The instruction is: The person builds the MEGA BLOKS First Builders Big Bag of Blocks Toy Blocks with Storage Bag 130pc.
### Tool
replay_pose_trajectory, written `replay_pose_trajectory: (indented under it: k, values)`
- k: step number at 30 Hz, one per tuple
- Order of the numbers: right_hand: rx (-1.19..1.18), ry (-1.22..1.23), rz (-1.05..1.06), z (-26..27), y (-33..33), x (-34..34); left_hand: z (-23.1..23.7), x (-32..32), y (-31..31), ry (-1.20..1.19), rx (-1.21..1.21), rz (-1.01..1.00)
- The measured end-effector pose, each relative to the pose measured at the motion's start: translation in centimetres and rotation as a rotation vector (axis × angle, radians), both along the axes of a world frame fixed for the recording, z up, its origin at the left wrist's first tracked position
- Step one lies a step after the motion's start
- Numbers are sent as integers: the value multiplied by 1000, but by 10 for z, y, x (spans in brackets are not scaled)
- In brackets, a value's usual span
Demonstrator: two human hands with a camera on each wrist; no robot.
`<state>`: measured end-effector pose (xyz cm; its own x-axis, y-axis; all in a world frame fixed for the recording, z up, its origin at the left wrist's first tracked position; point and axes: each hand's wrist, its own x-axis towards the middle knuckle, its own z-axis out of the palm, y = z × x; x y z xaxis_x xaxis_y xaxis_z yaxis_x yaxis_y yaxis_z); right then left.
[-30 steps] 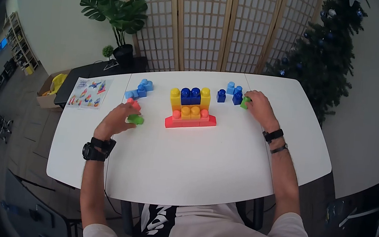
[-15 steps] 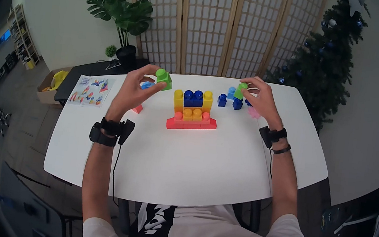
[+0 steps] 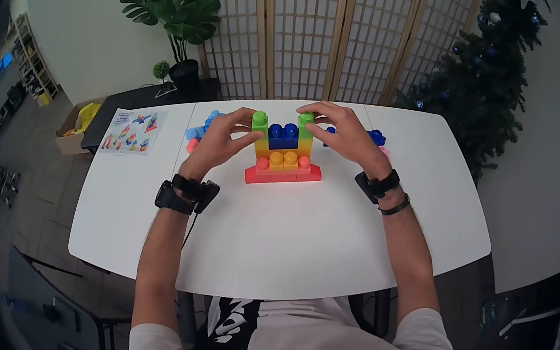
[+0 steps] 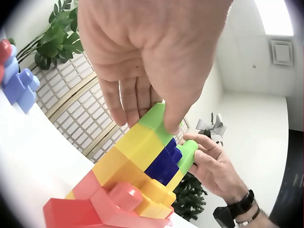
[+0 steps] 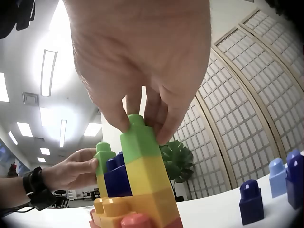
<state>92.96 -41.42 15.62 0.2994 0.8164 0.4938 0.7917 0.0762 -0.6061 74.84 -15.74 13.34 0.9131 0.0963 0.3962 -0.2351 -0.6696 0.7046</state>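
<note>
A toy-block structure stands mid-table on a red base (image 3: 283, 177), with orange blocks (image 5: 156, 204), yellow blocks (image 4: 141, 144) and a dark blue block (image 3: 283, 140) above. My left hand (image 3: 220, 141) pinches a green block (image 3: 259, 123) between thumb and fingers at the top of the left yellow column. On the right column, my right hand (image 3: 349, 136) grips a second green block (image 5: 138, 142) near its stud. Both green blocks sit flush against the yellow ones beneath them in the wrist views.
Light blue blocks (image 4: 21, 88) and a red block (image 3: 192, 145) lie behind my left hand. Past my right hand are dark blue blocks (image 5: 251, 204), a light blue block (image 5: 277, 178) and a pink piece (image 3: 385, 151). A printed sheet (image 3: 133, 132) lies at the table's left.
Both hands picked up green blocks from the two sides of the table, lifted them and brought them inward onto the tops of the yellow columns.
</note>
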Motion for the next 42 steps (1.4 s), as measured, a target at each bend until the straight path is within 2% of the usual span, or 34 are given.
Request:
replay_pose_trajectory:
  k: [2, 7, 9, 10, 12, 13, 15, 17, 18, 20, 21, 24, 26, 28, 30, 32, 34, 37, 38, 40, 42]
  values:
    - [-50, 2, 7, 3, 1, -3, 0, 1, -2, -62, 22, 6]
    - [-89, 3, -45, 9, -7, -9, 4, -1, -2, 18, -10, -2]
    - [117, 210, -133, 1, -14, 4, 5, -6, -4, 33, -23, 1]
    - [114, 209, -131, -4, -19, 16, 5, -8, -7, 9, -3, 25]
    - [-8, 145, -282, -18, -34, 47, 6, -12, -10, -13, 17, 42]
    - [-7, 146, -290, -30, -43, 57, 8, -13, -11, -58, 17, 54]
    - [-255, -105, -447, -54, -58, 70, 9, -11, -7, -106, 14, 65]
    - [-314, -105, -473, -65, -61, 65, 6, -5, 4, -106, -147, 99]
    - [-371, -104, -498, -69, -60, 64, 5, -3, 10, -109, -150, 104]
    - [-290, -139, -459, -89, -49, 72, -4, 4, 25, -54, -323, 52]
    - [-208, -169, -429, -100, -45, 76, -10, 8, 31, -52, -322, 57]
    - [-221, -223, -360, -104, -19, 75, -38, 24, 49, -2, -324, 75]
    - [-224, -146, -289, -97, -1, 66, -55, 31, 57, 94, -149, 68]
    - [-241, -127, -210, -94, 16, 57, -78, 46, 65, 116, -150, 64]
    - [-190, -138, -133, -108, 38, 66, -101, 60, 73, 156, -63, -33]
    - [-224, 104, 3, -103, 53, 55, -93, 61, 56, 153, -14, -26]
    - [-270, 84, -3, -102, 64, 53, -87, 63, 45, 29, 119, -96]
    - [-198, 253, 94, -116, 87, 57, -85, 66, 44, 109, 98, -53]
    - [-196, 247, 94, -112, 85, 56, -87, 67, 46, 164, 110, -29]
    - [-246, 212, -29, -97, 76, 50, -88, 62, 50, 109, 112, -24]
    - [-198, 179, -17, -92, 67, 59, -73, 47, 47, 40, -11, 117]
